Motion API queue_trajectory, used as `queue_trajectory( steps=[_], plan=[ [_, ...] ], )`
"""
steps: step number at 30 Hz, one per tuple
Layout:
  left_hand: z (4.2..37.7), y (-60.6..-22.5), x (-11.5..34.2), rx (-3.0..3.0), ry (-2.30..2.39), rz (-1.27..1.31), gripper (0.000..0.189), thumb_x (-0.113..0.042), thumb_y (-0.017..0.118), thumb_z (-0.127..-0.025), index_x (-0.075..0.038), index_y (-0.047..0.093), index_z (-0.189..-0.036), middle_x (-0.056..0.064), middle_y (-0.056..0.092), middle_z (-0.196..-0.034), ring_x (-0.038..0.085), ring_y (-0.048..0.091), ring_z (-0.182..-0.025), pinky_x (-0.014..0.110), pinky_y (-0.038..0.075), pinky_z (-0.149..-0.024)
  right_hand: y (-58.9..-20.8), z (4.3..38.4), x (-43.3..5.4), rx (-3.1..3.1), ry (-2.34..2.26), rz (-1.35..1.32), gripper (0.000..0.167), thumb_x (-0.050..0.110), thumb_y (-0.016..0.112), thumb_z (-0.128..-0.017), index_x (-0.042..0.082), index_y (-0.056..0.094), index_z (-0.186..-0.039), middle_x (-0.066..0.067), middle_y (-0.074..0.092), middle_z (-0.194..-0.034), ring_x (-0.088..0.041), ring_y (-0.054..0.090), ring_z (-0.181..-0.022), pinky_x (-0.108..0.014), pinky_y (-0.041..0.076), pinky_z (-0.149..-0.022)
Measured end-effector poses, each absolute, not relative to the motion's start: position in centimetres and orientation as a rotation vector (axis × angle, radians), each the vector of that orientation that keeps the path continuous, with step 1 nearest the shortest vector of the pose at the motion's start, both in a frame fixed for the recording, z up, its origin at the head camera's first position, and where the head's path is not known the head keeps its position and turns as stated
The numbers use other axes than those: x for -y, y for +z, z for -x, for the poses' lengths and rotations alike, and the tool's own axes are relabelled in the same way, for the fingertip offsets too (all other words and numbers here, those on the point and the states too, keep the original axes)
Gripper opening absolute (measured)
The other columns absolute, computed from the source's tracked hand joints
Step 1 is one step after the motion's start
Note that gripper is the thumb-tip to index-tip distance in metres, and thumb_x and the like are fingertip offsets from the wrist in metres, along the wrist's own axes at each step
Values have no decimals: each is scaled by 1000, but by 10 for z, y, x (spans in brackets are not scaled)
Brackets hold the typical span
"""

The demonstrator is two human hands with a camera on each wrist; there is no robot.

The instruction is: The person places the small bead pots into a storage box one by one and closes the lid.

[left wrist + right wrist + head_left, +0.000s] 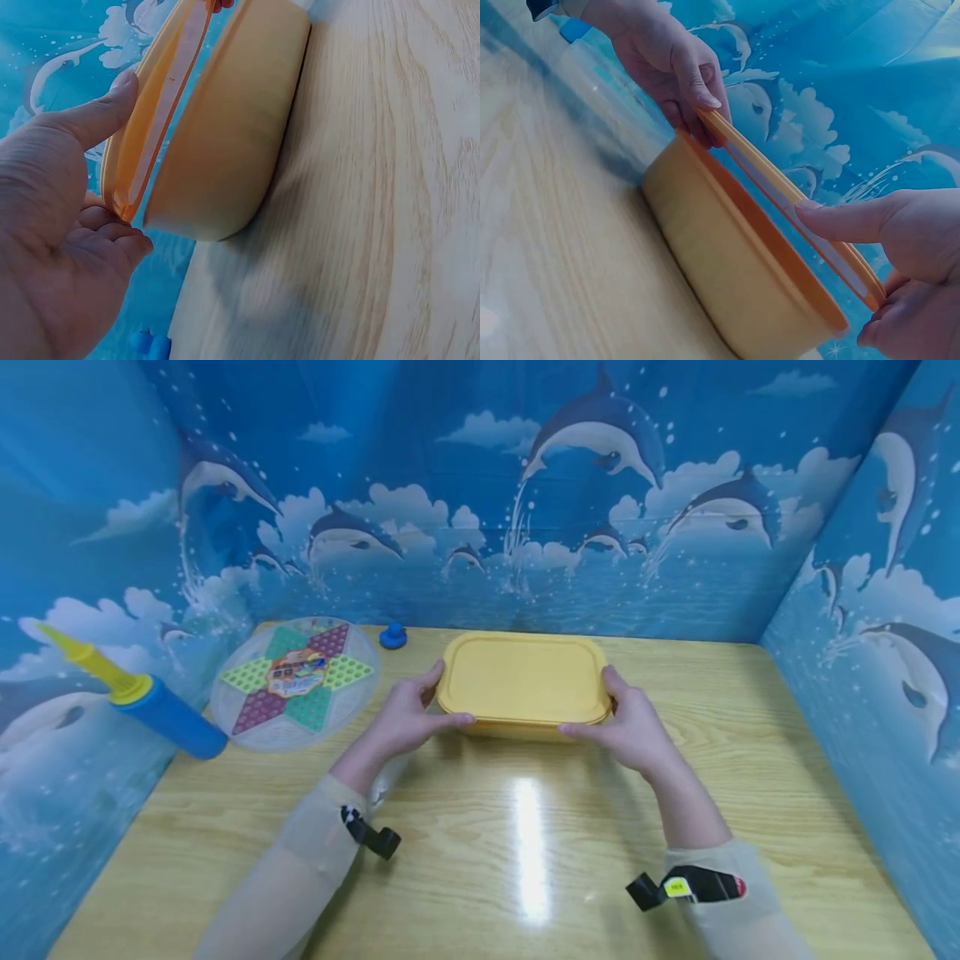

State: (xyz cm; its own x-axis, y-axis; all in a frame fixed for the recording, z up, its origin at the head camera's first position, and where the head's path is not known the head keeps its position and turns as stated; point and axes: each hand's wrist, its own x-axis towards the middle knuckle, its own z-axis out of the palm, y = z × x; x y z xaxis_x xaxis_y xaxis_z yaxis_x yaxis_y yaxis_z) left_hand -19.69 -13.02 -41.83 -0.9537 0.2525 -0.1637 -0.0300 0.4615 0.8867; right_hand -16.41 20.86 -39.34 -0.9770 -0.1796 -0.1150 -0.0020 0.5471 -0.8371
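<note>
A yellow lid (525, 678) is held level just above a yellow plastic container (720, 247) that stands on the table. Both wrist views show a gap between the lid's orange-edged underside and the container's rim. My left hand (408, 714) grips the lid's left end, thumb on top and fingers curled beneath. At the opposite end, my right hand (633, 722) pinches the lid in the same way. From the head view the lid hides the container's inside.
On the left of the wooden table (465, 860) lie a round Chinese checkers board (296, 685) and a blue hand pump (168, 718) with a yellow nozzle. A small blue rubber duck (393, 636) sits at the back edge. Dolphin-printed sheets (465, 460) enclose the table's back and sides.
</note>
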Motion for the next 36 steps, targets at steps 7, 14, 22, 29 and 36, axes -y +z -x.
queue_trajectory(
  steps=[7,14,22,29,36],
  plan=[
    [203,-428,132,-2422,1491,-196,122,-51,93,-79,-10,19,-167,4,14,-174,25,26,-156,36,30,-126,-404,169,-205,-2599,-1387,134,131,41,93,-83,-4,1,-165,-23,1,-173,-35,8,-159,-52,21,-129],
    [205,-433,132,-2410,1507,-196,118,-44,93,-82,-10,18,-167,5,13,-174,24,25,-157,36,28,-127,-411,172,-202,-2608,-1385,132,128,37,94,-84,-5,4,-165,-25,1,-173,-36,6,-160,-52,18,-130],
    [206,-435,129,-2394,1524,-176,119,-39,94,-81,-11,17,-168,4,12,-174,22,23,-157,36,27,-127,-414,175,-202,-2631,-1343,128,128,37,94,-84,-6,4,-165,-25,0,-173,-37,6,-160,-53,17,-130],
    [204,-436,129,-2418,1515,-186,122,-43,95,-79,-12,17,-168,5,12,-174,22,23,-157,35,28,-127,-416,174,-202,-2629,-1328,125,129,39,94,-83,-6,5,-165,-25,0,-173,-38,7,-159,-53,18,-130],
    [201,-437,128,-2442,1492,-209,125,-47,94,-77,-11,16,-168,7,12,-174,23,21,-158,37,27,-128,-416,174,-204,-2645,-1272,128,129,41,93,-84,-5,4,-165,-25,-1,-173,-38,6,-160,-54,18,-130]
  ],
)
